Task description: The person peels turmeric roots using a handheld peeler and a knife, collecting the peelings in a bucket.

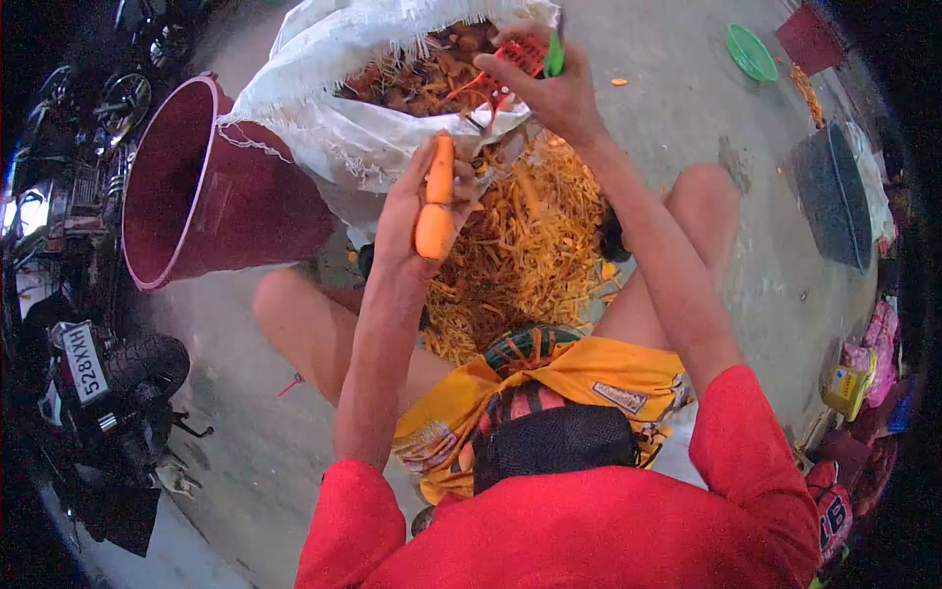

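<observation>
My left hand [404,211] is closed around a peeled orange carrot [439,201], which lies along the palm with its thick end toward me. My right hand [564,98] is raised at the sack's mouth, its fingers curled by a green-handled tool [555,51]; the tool's working end cannot be made out. A red perforated plastic piece [520,61] shows beside the right thumb. Both hands are over the white woven sack [343,147], whose mouth holds brownish-orange pieces [422,83]. Below them, a heap of orange peelings [520,245] lies between my legs.
A large maroon bucket [235,196] lies tipped at the left of the sack. Farther left stands a motorcycle [118,363]. At the right are a dark tub [832,201], a green basin [752,53] and a maroon container [811,39]. Colourful packets [852,383] lie at the right edge.
</observation>
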### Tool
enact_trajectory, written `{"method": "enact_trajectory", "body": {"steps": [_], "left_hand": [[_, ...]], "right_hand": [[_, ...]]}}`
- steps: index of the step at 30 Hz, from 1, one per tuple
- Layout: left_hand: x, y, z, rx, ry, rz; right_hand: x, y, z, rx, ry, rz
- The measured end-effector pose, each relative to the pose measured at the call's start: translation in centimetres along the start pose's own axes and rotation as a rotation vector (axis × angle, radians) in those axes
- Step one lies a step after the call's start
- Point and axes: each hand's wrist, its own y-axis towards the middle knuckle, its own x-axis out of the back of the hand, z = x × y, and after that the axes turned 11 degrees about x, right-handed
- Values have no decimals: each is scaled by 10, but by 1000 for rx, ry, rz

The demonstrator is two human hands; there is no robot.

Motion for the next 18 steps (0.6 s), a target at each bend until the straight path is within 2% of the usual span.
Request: {"method": "enact_trajectory", "body": {"steps": [1,2,3,5,6,7,9,10,11,13,14,15,16,17,18], "left_hand": [[-13,1,4,-96,123,-232],[-24,-1,8,-194,240,-468],[-32,-3,11,-201,240,-465],[-42,-6,14,-225,406,-470],[-41,-8,17,-215,410,-483],[-35,-9,17,-203,404,-493],[-21,-5,12,-126,392,-441],[-35,-2,18,-189,342,-572],[-26,-3,15,-192,344,-566],[-8,-5,4,-55,92,-199],[-7,-3,3,-57,96,-195],[-19,-2,7,-110,187,-310],[-31,-2,10,-166,280,-425],[-40,-5,14,-168,284,-428],[-48,-10,21,-234,364,-360]], "right_hand": [[-3,9,9,46,-52,-30],[-10,0,25,-71,142,6],[-20,-10,39,-66,144,11],[-30,-21,52,270,23,406],[-28,-22,53,199,16,478],[-26,-24,46,183,19,474],[-16,-14,17,146,-137,144],[-8,-2,5,-9,-65,73],[-2,-4,-2,-2,-69,74],[-1,2,9,-98,94,-36],[-8,-8,20,-97,151,51],[-16,-15,37,-94,152,54],[-24,-22,53,117,76,243],[-29,-24,60,326,-1,424],[-31,-26,60,270,39,391]]}}
